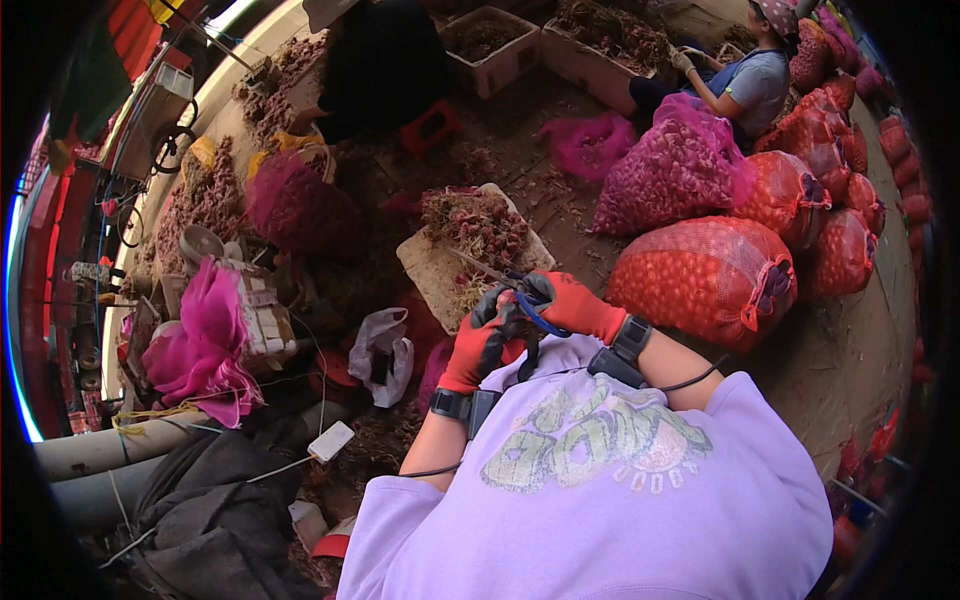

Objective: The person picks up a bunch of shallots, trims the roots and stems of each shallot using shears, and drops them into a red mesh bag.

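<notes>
My right hand [570, 301], in a red glove with dark palm coating, is closed on a pair of scissors with blue handles [541, 315]. The metal blades [480, 262] point up and left over the foam box. My left hand [484, 337], gloved the same way, pinches a small reddish bulb [506, 298], likely a shallot, close beside the scissors. Right in front of both hands lies a heap of shallots with dry roots and stalks [480, 225] on a worn pale foam box [427, 262]. The fingers partly hide the bulb.
Full red mesh sacks [697, 277] and a pink mesh sack [664, 176] stand to the right. A co-worker [750, 82] sits at the upper right by a foam box [592, 71]. A white plastic bag [382, 356], pink netting [202, 337] and dark cloth [217, 517] lie left.
</notes>
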`<move>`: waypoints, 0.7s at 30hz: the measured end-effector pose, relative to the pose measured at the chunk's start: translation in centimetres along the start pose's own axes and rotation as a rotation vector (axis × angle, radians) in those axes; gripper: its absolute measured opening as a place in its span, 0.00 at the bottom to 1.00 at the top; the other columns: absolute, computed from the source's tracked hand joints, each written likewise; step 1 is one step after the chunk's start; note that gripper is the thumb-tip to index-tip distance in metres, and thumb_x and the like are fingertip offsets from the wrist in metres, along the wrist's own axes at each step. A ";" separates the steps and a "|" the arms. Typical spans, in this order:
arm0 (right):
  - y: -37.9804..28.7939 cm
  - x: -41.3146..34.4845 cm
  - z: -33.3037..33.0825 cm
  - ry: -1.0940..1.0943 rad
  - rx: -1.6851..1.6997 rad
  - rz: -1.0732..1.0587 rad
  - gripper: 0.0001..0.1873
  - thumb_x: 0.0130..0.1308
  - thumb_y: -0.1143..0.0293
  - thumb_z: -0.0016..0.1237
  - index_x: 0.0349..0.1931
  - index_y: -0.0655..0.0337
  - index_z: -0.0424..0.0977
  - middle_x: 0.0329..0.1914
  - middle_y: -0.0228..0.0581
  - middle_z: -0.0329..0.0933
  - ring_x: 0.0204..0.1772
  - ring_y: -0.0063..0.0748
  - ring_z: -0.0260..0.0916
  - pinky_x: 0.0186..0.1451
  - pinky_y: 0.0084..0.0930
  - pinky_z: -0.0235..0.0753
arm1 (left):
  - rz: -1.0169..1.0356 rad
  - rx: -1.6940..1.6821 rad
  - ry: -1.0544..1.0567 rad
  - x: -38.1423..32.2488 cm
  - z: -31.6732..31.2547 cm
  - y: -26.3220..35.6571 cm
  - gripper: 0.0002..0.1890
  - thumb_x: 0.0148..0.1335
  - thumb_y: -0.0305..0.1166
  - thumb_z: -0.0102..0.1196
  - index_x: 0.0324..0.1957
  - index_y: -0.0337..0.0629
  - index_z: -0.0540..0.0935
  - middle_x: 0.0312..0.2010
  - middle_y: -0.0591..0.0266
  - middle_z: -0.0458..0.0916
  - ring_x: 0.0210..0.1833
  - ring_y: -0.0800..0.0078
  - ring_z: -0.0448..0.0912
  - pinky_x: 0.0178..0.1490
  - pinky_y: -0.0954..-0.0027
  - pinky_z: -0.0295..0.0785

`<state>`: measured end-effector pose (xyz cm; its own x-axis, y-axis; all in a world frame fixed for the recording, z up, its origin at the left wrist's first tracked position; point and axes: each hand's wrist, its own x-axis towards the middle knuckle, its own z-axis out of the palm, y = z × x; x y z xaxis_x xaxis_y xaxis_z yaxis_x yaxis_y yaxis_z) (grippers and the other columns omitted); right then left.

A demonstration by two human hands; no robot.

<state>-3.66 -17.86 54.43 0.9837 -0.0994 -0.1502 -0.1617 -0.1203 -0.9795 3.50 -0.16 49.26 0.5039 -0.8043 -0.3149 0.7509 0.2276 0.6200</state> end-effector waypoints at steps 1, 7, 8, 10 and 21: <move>0.1 0.0 -0.2 0.007 -0.089 -0.003 0.18 0.53 0.62 0.57 0.40 0.63 0.73 0.34 0.44 0.78 0.37 0.32 0.75 0.44 0.28 0.72 | 0.014 0.209 -0.010 0.2 -0.8 -0.1 0.19 0.59 0.23 0.50 0.54 0.34 0.69 0.50 0.66 0.71 0.50 0.77 0.71 0.55 0.75 0.67; 0.1 0.8 -0.8 0.041 -0.444 -0.065 0.15 0.51 0.60 0.54 0.34 0.62 0.74 0.32 0.50 0.76 0.37 0.46 0.75 0.40 0.33 0.72 | 0.261 0.494 0.034 -0.5 1.3 0.7 0.27 0.54 0.16 0.48 0.59 0.31 0.64 0.52 0.62 0.72 0.53 0.73 0.71 0.57 0.72 0.67; 0.6 1.0 -0.8 0.027 -0.388 0.027 0.15 0.51 0.60 0.53 0.33 0.61 0.75 0.33 0.50 0.76 0.37 0.49 0.74 0.40 0.34 0.71 | 0.290 0.359 0.071 -0.4 1.8 0.8 0.28 0.54 0.16 0.49 0.60 0.31 0.64 0.52 0.60 0.72 0.54 0.73 0.71 0.58 0.71 0.66; 0.9 0.9 -0.4 0.055 -0.363 0.023 0.15 0.51 0.60 0.53 0.33 0.61 0.75 0.32 0.50 0.76 0.37 0.49 0.74 0.40 0.35 0.71 | 0.314 0.388 0.066 -0.5 1.4 0.6 0.25 0.57 0.21 0.51 0.59 0.32 0.65 0.52 0.60 0.72 0.55 0.72 0.71 0.58 0.71 0.66; 3.0 0.6 -2.0 0.010 -0.530 -0.264 0.19 0.52 0.58 0.53 0.44 0.56 0.74 0.33 0.46 0.77 0.37 0.46 0.75 0.39 0.34 0.72 | -0.087 -0.290 -0.135 -0.4 -1.3 -0.2 0.18 0.64 0.32 0.49 0.53 0.33 0.70 0.52 0.56 0.73 0.48 0.67 0.75 0.50 0.72 0.72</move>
<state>-3.71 -20.22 51.71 0.9956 -0.0078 0.0931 0.0683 -0.6192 -0.7823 3.71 0.86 48.35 0.3860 -0.8888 -0.2471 0.8886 0.2863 0.3582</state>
